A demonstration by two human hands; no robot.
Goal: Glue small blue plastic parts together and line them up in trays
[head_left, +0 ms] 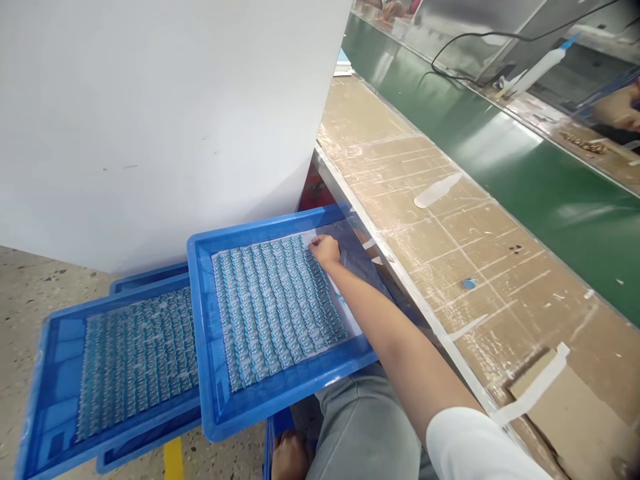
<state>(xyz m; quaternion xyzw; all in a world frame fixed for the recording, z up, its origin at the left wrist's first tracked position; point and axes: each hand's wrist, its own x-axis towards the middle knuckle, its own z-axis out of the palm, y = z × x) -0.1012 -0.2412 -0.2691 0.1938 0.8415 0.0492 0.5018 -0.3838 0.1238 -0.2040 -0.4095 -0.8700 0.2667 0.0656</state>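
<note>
Covering white paper (347, 315) inside a blue plastic tray (280, 399), small teal pieces (270, 307), probably light, stiff and best pinched at their edges, lie beside the right hand (325, 250) near the far right corner, its grasp impossible to tell.

The sleeve (477, 443) is white and short, the trousers (373, 427) apparently grey-green.

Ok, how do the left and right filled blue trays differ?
The right tray has the right hand at its rows; the left tray shows no hand. The right tray hides part of the left tray. The left tray has a broad bare strip at its left end; the right tray's is narrower. Both are blue and hold rows of teal pieces.
</note>
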